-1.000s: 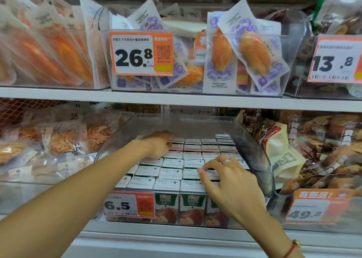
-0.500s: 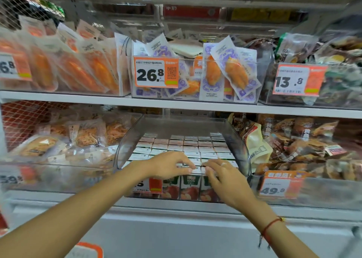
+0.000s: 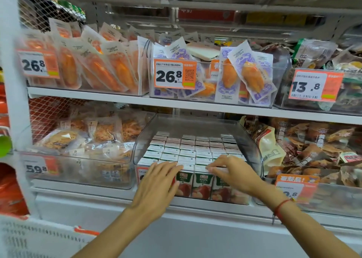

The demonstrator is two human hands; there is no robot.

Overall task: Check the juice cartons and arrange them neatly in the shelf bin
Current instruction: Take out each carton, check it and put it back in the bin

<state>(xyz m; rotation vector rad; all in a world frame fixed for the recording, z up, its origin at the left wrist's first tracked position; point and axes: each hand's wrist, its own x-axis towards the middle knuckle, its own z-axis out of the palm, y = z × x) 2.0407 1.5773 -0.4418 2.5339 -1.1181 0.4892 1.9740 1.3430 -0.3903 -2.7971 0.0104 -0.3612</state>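
Standing in tight rows, juice cartons (image 3: 188, 152) fill a clear shelf bin (image 3: 252, 140) at the middle of the lower shelf (image 3: 117, 194), white tops upward, the near row showing green labels and red fruit through the bin's front wall. Left hand (image 3: 156, 185): fingers straight and spread, laid over the bin's near left front, fingertips touching the top edge of the near-row cartons, grasping nothing. Right hand (image 3: 233, 171): palm down over the near right cartons, fingers bent with tips pressed to a carton top; whether it pinches one cannot be told. Red cord bracelet (image 3: 280, 208) on the right wrist. Left of the bin, a second clear bin of pale snack packs (image 3: 94, 136) with a 59.8 price tag (image 3: 37, 167). Right of it, brown packaged goods (image 3: 313, 146) behind an orange tag (image 3: 295, 187). Upper shelf, far: orange sealed pouches (image 3: 94, 68), purple-printed pouches (image 3: 246, 77), price tags reading 26.8 (image 3: 174, 75) and 13.8 (image 3: 313, 85).
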